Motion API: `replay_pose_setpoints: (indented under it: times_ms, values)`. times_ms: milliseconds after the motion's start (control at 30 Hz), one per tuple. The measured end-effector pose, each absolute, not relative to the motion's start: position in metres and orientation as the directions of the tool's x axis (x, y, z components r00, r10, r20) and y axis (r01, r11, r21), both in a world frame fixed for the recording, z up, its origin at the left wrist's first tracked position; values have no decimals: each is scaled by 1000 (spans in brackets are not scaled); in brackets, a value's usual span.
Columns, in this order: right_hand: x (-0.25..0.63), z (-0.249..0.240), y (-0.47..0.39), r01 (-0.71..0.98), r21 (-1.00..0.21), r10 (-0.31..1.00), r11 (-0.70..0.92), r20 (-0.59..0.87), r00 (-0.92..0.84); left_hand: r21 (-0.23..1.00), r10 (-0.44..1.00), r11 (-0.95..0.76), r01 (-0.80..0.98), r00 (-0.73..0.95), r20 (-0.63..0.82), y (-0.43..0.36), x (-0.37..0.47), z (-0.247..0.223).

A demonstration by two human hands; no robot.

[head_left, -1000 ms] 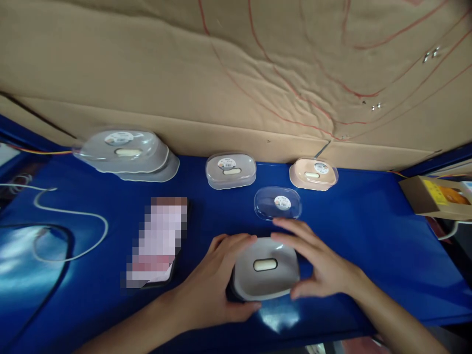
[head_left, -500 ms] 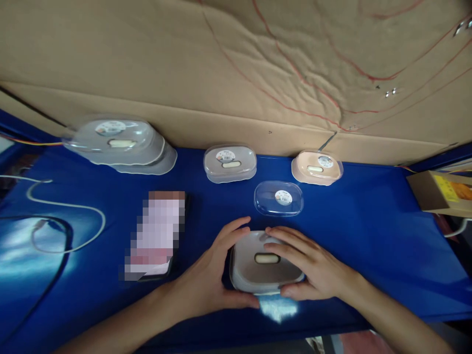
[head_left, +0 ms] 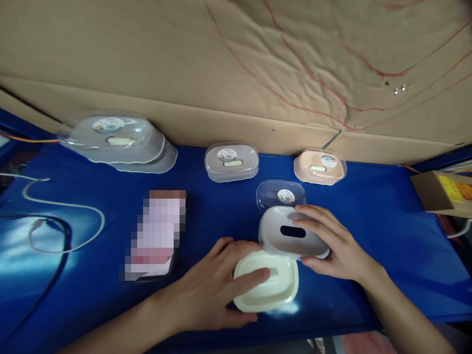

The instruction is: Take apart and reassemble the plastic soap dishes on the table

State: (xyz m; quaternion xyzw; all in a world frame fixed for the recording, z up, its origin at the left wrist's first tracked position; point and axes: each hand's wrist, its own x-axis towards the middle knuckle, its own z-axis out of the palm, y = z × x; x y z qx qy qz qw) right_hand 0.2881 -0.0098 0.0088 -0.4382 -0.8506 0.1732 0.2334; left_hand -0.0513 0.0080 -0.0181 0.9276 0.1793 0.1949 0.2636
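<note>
My right hand (head_left: 328,241) grips a grey plastic cover (head_left: 273,228) by its right end; a dark oval slot shows in its middle. Just in front of it, a cream-white oval tray (head_left: 289,292) with a raised middle lies near the table's front edge. My left hand (head_left: 236,280) is wrapped round the tray's left side, its index finger lying over the raised middle. Behind the grey cover rests a clear plastic lid (head_left: 269,191) with a round label, partly hidden by the cover.
Along the back stand a stack of large grey boxes (head_left: 136,147), a small grey box (head_left: 216,164) and a peach box (head_left: 306,169). A phone (head_left: 158,231) lies left, with cables (head_left: 103,219) beyond it. A cardboard box (head_left: 429,191) is at right.
The grey cover has come off the cream tray and moved back and right in my right hand. My left hand has shifted onto the tray, which is now exposed.
</note>
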Motion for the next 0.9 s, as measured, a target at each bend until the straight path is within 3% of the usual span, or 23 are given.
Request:
replay_pose_setpoints:
  times_ms: [200,433,600,767,900]
  values:
    - [272,2,-10,657,-454,794,601,251,-554,454,286,-879,146,923,258,5,-48,-8]
    - [260,-4,-9,682,-422,793,597,187,-579,331,270,-926,180,930,249,-1,-43,-10]
    - [264,-4,-7,700,-428,797,571,84,-598,384,257,-911,149,934,247,0,-44,-10]
    - [276,-2,-7,741,-415,849,528,238,-472,469,331,-870,152,885,328,7,-49,-9]
    - [284,-5,-1,836,-362,905,412,267,-330,481,368,-850,214,895,253,13,-49,-11]
